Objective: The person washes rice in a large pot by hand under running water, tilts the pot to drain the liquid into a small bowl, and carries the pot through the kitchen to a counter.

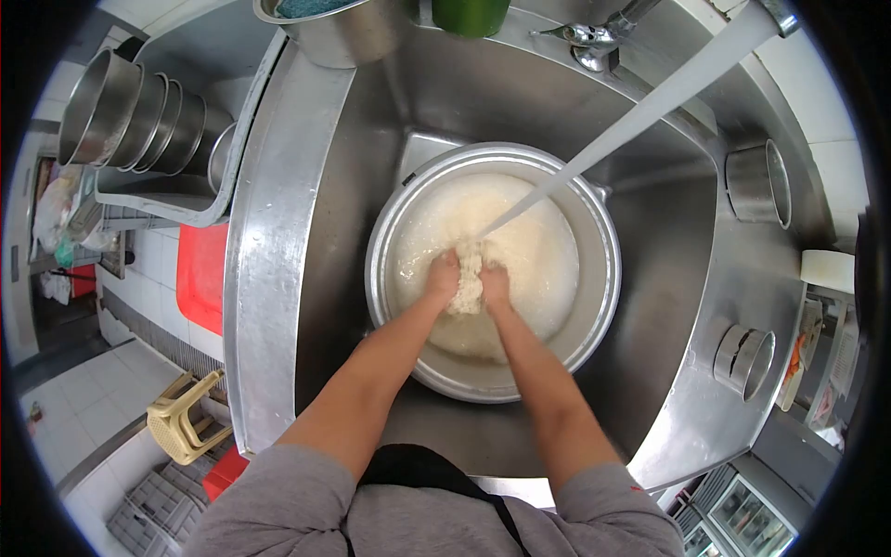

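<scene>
Now hands (445,273) cup rice (470,281) (prob.)

A large round metal pot (608,278) sits in the deep basin of a stainless-steel sink (668,278). Along its rim stand a metal container (348,39), a green container (470,15), a metal pan (756,184) and a smaller metal cup (742,362).

Pale rice (469,281), heaped in cloudy water (548,288)

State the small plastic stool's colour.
Pale yellow; the small plastic stool shows best in the head view.
</scene>
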Motion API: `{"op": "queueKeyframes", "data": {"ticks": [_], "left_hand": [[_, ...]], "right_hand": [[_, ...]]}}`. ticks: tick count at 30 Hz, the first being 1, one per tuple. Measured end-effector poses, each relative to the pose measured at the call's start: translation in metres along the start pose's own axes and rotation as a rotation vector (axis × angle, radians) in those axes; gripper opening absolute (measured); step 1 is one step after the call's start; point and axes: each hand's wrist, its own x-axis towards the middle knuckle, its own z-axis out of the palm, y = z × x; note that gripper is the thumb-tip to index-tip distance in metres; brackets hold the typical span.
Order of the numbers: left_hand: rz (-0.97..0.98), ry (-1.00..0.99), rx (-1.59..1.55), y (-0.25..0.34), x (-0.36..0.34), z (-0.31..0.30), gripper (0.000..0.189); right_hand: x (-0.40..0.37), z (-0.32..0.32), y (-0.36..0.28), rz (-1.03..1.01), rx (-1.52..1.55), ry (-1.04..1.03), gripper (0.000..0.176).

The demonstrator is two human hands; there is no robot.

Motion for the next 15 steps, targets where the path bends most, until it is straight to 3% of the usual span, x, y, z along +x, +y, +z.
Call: {"op": "queueKeyframes", "data": {"ticks": [1, 2, 4, 5, 7, 8, 9, 11, 12, 14, 15], "left_hand": [[0.226, 0.050, 0.283, 0.012, 0.003, 0.001, 0.028], [0.228, 0.051, 0.281, 0.024, 0.005, 0.002, 0.028], [0.565, 0.033, 0.400, 0.042, 0.009, 0.003, 0.030], [0.564, 0.031, 0.399, 0.049, 0.015, 0.000, 0.030], [0.711, -0.074, 0.867, 0.055, 0.024, -0.014, 0.040], [0.587, -0.091, 0.943, 0.056, 0.024, -0.021, 0.048], [0.590, -0.092, 0.944, 0.056, 0.020, -0.026, 0.048], [0.213, 0.044, 0.833, 0.050, 0.008, -0.036, 0.062], [0.215, 0.044, 0.835, 0.039, 0.009, -0.039, 0.062], [-0.229, -0.150, 0.636, 0.007, 0.018, -0.039, 0.082], [-0.227, -0.151, 0.634, -0.005, 0.013, -0.035, 0.082]], "right_hand": [[0.002, -0.038, -0.031, 0.159, 0.001, 0.008, 0.050], [0.003, -0.069, -0.050, 0.092, -0.115, -0.027, 0.050], [0.024, -0.096, -0.052, -0.020, -0.342, 0.019, 0.054], [0.033, -0.101, -0.043, -0.068, -0.452, 0.100, 0.058], [0.028, -0.118, -0.032, -0.005, -0.443, 0.111, 0.068], [0.026, -0.126, -0.026, 0.055, -0.431, 0.126, 0.078], [0.031, -0.126, -0.009, 0.057, -0.429, 0.129, 0.078], [0.046, -0.106, 0.032, 0.091, -0.410, -0.076, 0.086], [0.042, -0.097, 0.041, 0.091, -0.389, -0.127, 0.083], [0.025, -0.077, 0.050, 0.084, -0.360, -0.154, 0.084], [0.015, -0.069, 0.050, 0.078, -0.334, -0.183, 0.085]]}}
